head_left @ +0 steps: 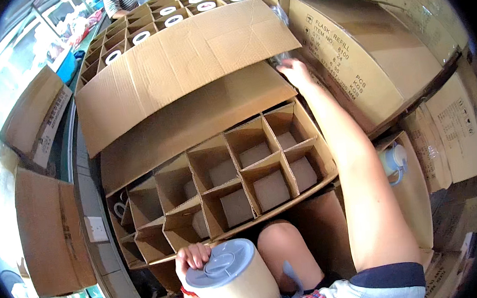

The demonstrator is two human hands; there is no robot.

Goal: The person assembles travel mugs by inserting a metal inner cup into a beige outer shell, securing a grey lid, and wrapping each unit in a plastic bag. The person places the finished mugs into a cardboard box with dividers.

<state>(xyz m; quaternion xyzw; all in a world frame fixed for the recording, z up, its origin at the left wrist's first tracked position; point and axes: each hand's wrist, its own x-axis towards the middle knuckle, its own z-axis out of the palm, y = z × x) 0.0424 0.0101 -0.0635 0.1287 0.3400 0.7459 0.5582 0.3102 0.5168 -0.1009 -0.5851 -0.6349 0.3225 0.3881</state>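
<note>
- Left hand (pixel 193 258) is wrapped around the near rim of a beige cylindrical container (pixel 233 281) with a pale blue-grey lid (pixel 220 263), fingers curled over the lid's edge. It sits low in the lap at about 6 o'clock in the view, tilted toward the camera, which looks like a one-handed parking spot while the other arm is busy.
- Right hand (pixel 295 70) is stretched way out to about 1 o'clock, fingers at the edge of the big cardboard flap (pixel 187 63) where some clear plastic (pixel 283 61) shows. Can't tell if it's actually pinching anything or just pushing the flap; the fingertips are hidden.
- Between the hands sits the open divided carton (pixel 229 177), its cells empty right in front of the knees, so it's within easy reach of the container.
- At 12 o'clock another divided carton (pixel 144 22) has white-topped cylinders in some cells.
- At 3 o'clock a similar container with a blue handle (pixel 393 162) pokes from a side box.
- Someone else's striped sleeve (pixel 120 0) is at 11 o'clock.
</note>
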